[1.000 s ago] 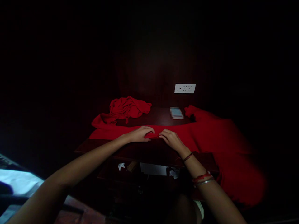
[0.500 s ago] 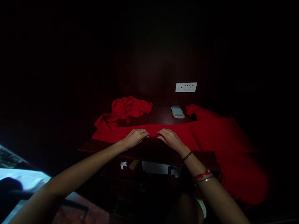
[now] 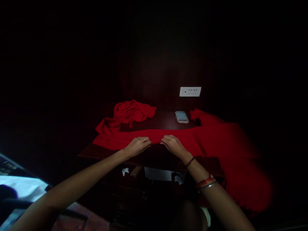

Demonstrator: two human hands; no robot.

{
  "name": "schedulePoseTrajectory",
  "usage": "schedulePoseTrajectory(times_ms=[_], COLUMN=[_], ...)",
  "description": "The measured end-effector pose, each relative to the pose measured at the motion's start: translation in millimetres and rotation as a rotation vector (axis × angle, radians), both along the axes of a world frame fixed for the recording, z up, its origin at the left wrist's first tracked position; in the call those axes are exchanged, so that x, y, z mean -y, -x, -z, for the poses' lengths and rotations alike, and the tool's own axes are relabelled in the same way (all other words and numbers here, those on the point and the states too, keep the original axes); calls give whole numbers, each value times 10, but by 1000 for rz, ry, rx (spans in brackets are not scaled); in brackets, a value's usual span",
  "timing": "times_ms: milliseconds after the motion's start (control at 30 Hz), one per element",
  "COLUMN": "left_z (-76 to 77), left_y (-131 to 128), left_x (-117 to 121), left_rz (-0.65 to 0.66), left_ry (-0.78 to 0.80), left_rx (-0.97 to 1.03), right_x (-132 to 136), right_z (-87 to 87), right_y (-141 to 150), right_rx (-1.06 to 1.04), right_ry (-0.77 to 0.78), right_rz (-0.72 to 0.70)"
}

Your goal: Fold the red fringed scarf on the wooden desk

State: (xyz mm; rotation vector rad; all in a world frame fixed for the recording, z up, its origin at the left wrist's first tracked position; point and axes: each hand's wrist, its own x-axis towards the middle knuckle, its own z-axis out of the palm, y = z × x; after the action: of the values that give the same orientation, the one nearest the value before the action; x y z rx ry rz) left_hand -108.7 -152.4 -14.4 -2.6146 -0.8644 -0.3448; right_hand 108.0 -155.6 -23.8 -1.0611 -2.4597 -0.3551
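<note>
A long red scarf (image 3: 216, 138) stretches across a dark wooden desk (image 3: 88, 152). Its left part lies in a crumpled heap at the back, while the right part hangs over the desk's edge and ends in what looks like fringe. My left hand (image 3: 139, 146), a ring on one finger, pinches the scarf's near edge around the middle. Close beside it, my right hand (image 3: 173, 144) grips the same edge with bent fingers. A short stretch of red cloth shows between the two hands. The fingertips are partly hidden by the fabric and dim light.
A phone (image 3: 182, 117) lies behind the scarf, below a white wall socket (image 3: 190, 91). Under the desk top, an open shelf holds white paper (image 3: 158, 174), a small brown block (image 3: 136, 171) and a crumpled white scrap (image 3: 125, 171). Pale cloth (image 3: 24, 189) shows at lower left.
The view has shifted slightly, so everything sits a little lower and to the left. Both hands stay on the scarf's edge, and the right fingers look more closed.
</note>
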Motion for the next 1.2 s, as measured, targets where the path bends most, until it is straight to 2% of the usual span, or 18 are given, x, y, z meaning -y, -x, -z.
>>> schedulePoseTrajectory(times_ms=[233,400,533,667,800,967,1200], left_z=[31,76,75,67,67,95,139], left_y=[19,-24,-38,54,235,414,395], left_x=[-9,-11,-4,8,45,105,51], left_rz=[-15,-45,-43,-37,-16,-51,-120], left_ry=[1,-12,-45,-110,-165,-131,-95], left_rx=[7,7,6,-43,-180,-271,-235], right_x=[11,38,28,27,51,86,121], right_z=[-1,-23,-26,-16,13,57,22], right_y=[6,61,99,78,78,146,278], right_rx=[32,-24,14,46,75,161,164], right_ry=[15,11,13,-15,-34,-73,-99], right_rz=[25,-37,-55,-42,-68,-107,-105])
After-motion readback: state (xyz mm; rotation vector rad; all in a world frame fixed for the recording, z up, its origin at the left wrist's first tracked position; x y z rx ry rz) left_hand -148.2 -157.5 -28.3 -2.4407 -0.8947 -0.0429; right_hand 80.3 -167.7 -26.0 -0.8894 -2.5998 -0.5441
